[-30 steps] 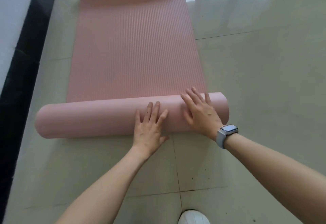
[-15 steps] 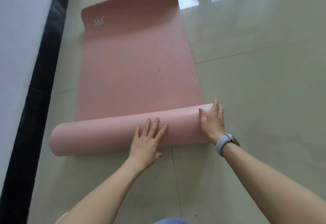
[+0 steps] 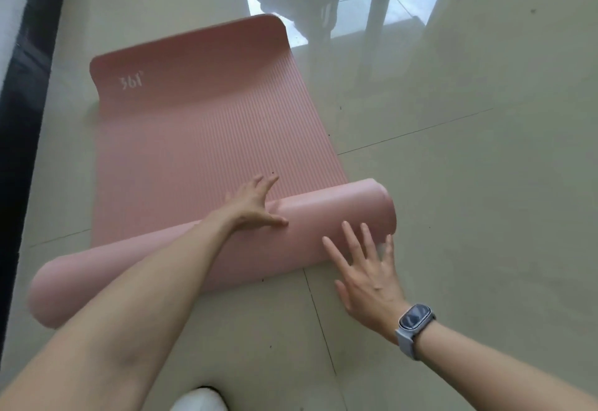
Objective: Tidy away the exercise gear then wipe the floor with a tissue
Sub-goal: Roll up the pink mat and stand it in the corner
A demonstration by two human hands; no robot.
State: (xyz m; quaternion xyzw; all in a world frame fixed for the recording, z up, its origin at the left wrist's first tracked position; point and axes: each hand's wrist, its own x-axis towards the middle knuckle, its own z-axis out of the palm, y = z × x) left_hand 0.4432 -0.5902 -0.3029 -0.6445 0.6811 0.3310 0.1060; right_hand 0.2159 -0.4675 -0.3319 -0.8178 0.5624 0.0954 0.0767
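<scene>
A pink exercise mat [image 3: 200, 139] lies on the tiled floor, its near part rolled into a thick roll [image 3: 323, 219] that runs from lower left to right. The far end of the mat bears a white logo and curls up a little. My left hand [image 3: 252, 203] reaches over the top of the roll with straight fingers, the fingertips above the flat ribbed part. My right hand [image 3: 365, 265], with a grey watch on the wrist, presses flat against the near side of the roll close to its right end.
Pale glossy floor tiles [image 3: 453, 184] stretch to the right. A black skirting strip [image 3: 22, 103] and white wall run along the left. Reflections of a dark object and a post [image 3: 378, 6] show at the top. A white shoe tip [image 3: 200, 401] sits at the bottom edge.
The roll has moved farther along the mat and grown thicker. My left hand went from the near side over the top of the roll; my right hand shifted from the roll's end to its near side.
</scene>
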